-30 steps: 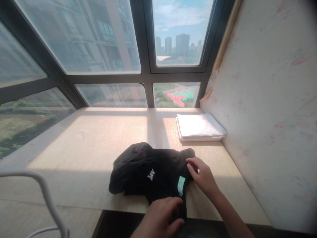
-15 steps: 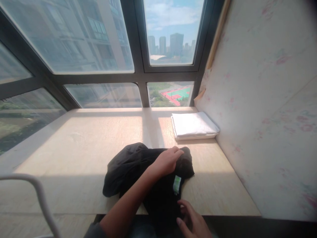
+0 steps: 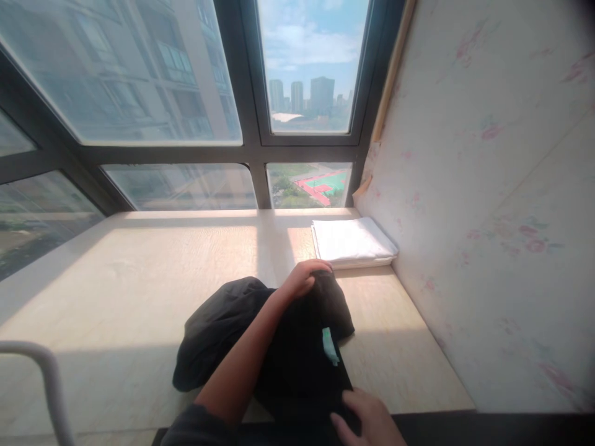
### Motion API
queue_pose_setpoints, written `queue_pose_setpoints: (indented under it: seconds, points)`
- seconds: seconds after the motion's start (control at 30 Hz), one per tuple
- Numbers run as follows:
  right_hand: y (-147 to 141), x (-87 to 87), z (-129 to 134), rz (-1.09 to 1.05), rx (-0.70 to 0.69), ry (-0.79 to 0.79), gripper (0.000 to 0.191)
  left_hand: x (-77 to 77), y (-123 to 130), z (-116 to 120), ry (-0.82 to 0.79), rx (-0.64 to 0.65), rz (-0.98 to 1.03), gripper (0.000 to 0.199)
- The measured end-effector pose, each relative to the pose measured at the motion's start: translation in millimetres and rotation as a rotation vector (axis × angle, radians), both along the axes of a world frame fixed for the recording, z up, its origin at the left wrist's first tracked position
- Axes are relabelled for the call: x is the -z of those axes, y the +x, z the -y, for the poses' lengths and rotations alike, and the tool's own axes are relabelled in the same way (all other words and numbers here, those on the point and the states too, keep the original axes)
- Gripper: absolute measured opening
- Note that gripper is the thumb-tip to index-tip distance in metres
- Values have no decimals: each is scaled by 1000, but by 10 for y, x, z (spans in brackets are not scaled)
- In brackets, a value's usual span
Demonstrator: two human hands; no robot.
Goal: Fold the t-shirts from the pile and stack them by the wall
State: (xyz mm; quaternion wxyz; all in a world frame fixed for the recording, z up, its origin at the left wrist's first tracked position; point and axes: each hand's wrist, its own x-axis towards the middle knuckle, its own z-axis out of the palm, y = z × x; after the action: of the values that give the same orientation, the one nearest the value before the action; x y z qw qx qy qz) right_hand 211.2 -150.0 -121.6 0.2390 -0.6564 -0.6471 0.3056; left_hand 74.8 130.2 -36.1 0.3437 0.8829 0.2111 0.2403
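A dark garment (image 3: pixel 292 359), black with a pale green label (image 3: pixel 330 345) near its right edge, lies bunched on the wooden surface and hangs over the front edge. What kind of garment it is cannot be made out. My left hand (image 3: pixel 304 277) reaches across it, fingers closed over its far right part, where the cloth is raised. Lower down, my right hand (image 3: pixel 369 418) is at the garment's near right edge, thumb and fingers around the cloth. Part of the garment is hidden by my left forearm.
Beyond the garment, a folded white cloth (image 3: pixel 356 241) lies by the flowered wall (image 3: pixel 488 186). Dark-framed windows (image 3: pixel 251 152) border the back and left of the wooden surface (image 3: pixel 153 266). A curved pale tube (image 3: pixel 49 378) stands at the lower left.
My left hand has shifted up and slightly left, drawing the garment's far right part up with it. My right hand has closed on the near edge. The view has swung slightly right.
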Motion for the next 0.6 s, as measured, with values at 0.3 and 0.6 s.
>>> queue_pose_setpoints:
  seconds: [0.3, 0.6]
  points:
    - [766, -924, -1118, -360, 393, 360, 40, -619, -1431, -55, -301, -311, 140, 9]
    - [243, -1742, -2354, -141, 177, 777, 25, -1497, -2027, 274, -374, -386, -10, 30]
